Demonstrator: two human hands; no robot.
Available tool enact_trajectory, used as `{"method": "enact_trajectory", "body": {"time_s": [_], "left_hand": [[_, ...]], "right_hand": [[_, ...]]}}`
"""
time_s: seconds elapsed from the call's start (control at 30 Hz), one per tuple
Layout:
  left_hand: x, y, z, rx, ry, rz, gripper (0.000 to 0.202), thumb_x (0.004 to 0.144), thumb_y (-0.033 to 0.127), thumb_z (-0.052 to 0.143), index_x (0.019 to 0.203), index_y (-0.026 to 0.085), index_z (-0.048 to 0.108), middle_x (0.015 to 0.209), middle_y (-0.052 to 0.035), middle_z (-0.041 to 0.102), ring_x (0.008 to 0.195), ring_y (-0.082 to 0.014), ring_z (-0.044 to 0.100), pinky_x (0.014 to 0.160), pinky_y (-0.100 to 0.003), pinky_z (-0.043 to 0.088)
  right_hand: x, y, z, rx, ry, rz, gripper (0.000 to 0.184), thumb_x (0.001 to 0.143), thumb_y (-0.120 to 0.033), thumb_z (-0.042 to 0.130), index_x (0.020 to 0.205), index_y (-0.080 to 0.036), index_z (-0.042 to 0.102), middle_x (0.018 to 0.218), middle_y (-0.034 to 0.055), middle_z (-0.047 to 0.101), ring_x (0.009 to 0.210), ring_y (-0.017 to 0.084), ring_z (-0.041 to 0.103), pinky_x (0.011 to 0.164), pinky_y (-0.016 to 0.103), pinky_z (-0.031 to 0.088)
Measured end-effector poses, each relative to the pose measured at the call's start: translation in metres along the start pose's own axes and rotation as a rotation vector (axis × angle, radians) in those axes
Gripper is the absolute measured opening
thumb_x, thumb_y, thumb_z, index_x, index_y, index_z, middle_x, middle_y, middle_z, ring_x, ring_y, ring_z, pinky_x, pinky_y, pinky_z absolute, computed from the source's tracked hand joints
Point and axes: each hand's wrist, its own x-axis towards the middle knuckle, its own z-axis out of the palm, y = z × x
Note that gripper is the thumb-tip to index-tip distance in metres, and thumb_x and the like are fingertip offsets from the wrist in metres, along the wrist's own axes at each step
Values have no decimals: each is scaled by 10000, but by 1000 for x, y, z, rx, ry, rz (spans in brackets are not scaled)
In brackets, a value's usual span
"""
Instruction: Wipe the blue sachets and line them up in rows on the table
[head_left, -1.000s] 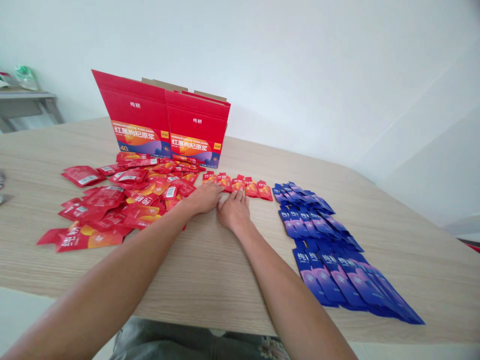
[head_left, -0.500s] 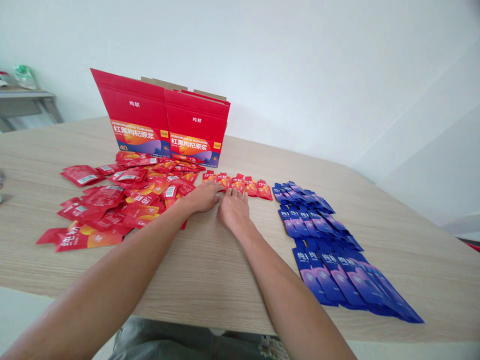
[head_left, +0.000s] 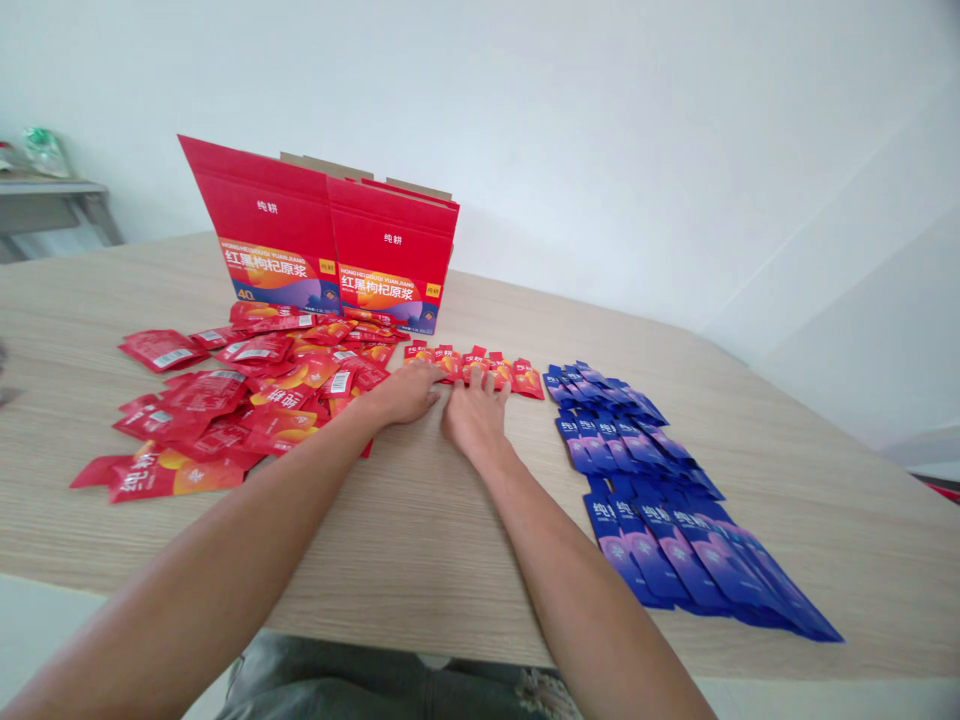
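Note:
A row of small red pouches [head_left: 528, 380] lies across the middle of the table, their tops pointing away from me. My left hand [head_left: 409, 392] rests at the left end of this row, fingers stretched over the lower part of the pouches. Just right of it, my right hand [head_left: 474, 410] lies palm down with spread fingers touching the pouches' lower edges. Neither hand grips anything that I can see. Beside my left forearm spreads a loose heap of red pouches [head_left: 214, 395], some face up, some showing barcodes.
Overlapping blue pouches [head_left: 660, 545] lie in three rows at the right. Two red cartons [head_left: 277, 215] with raised flaps stand behind the heap. A white wall [head_left: 600, 150] rises behind the wooden table [head_left: 420, 560]. A side table [head_left: 52, 188] is at far left.
My right hand has slid slightly to the right along the row, its fingers more spread. My left hand has stayed nearly in place.

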Motion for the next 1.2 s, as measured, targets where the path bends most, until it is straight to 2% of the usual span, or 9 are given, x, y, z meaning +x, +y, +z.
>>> {"method": "enact_trajectory", "body": {"time_s": [0.07,0.17,0.4,0.6,0.8,1.03,1.2], "left_hand": [[-1,1,0,0,6,2,426,979,214,569,1376,142,706,1429,-170,716,1381,-285,635,1201,-401,468],[-1,2,-1,4,8,-3,450,972,211,581,1401,144,696,1458,-174,701,1411,-300,615,1212,-419,461],[-1,5,-3,23,-25,1,475,985,201,562,1435,99,672,1475,-177,687,1415,-294,602,1234,-385,429],[-2,5,-5,13,-23,1,434,980,210,568,1384,137,706,1434,-163,711,1401,-287,615,1233,-392,432],[-3,5,-6,17,-22,3,442,988,218,555,1392,109,696,1437,-177,705,1395,-302,616,1226,-403,449],[-2,2,-4,18,-14,33,409,979,214,550,1340,111,713,1368,-177,734,1337,-305,653,1190,-418,486],[-2,-1,-2,6,-10,38,423,976,222,551,1358,125,702,1416,-173,714,1368,-308,634,1207,-431,469]], "right_hand": [[-1,0,-2,-14,-13,-35,504,1027,-216,427,1429,-140,721,1756,179,368,1609,463,315,1271,719,191],[0,2,1,-22,-33,-30,492,1015,-213,452,1406,-195,749,1736,149,416,1604,465,322,1260,747,190],[5,7,8,-3,-58,12,523,993,-193,451,1437,-136,722,1736,174,411,1611,496,293,1244,799,177],[5,8,7,-8,-60,46,533,1030,-218,410,1462,-87,693,1738,191,398,1615,496,287,1276,755,162],[8,10,15,-15,-33,74,565,1064,-281,386,1524,-61,629,1740,213,385,1604,491,309,1288,716,163],[8,8,13,-30,-57,67,587,1041,-255,380,1538,-39,605,1741,227,374,1612,477,300,1292,714,160],[6,6,9,-27,-72,72,597,1028,-228,367,1543,-39,600,1740,232,374,1612,474,305,1289,722,165]]}}
